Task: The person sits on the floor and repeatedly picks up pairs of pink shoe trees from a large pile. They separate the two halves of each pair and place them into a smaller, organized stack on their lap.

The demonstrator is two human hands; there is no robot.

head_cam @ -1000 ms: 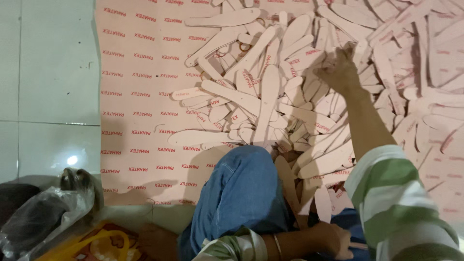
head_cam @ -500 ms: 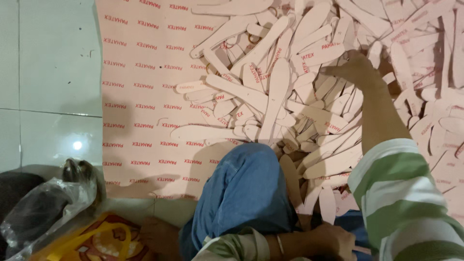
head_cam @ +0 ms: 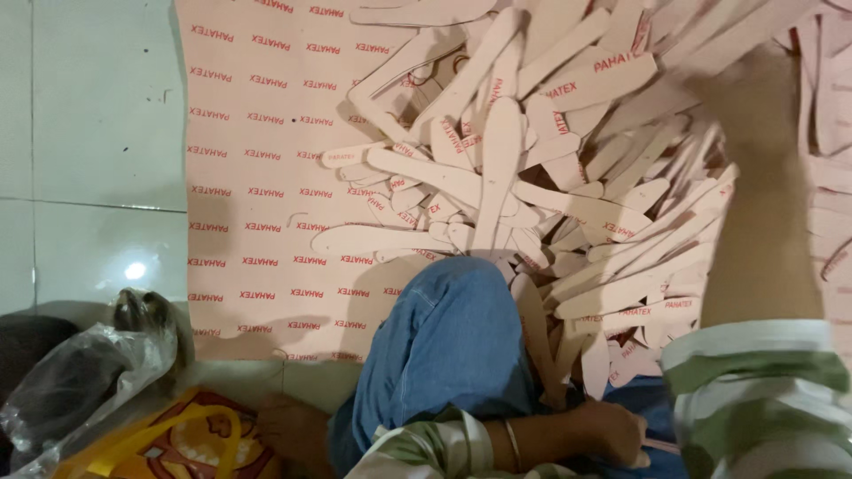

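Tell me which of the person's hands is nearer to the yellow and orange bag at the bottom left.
Left. The left hand rests low by the bent knee, some way right of the yellow and orange bag. The right arm stretches up over the pink cutouts, far from the bag; its hand is out of view.

A heap of insole cutouts (head_cam: 532, 177) lies on a printed sheet (head_cam: 257, 177) spread over the floor (head_cam: 89, 133), towards the sheet's right side. Plastic bags (head_cam: 89, 381) sit off its near left corner.

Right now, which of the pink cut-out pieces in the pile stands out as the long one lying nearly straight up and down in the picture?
The long pink piece in the pile's middle, running down toward the blue knee; its neighbours lie slanted.
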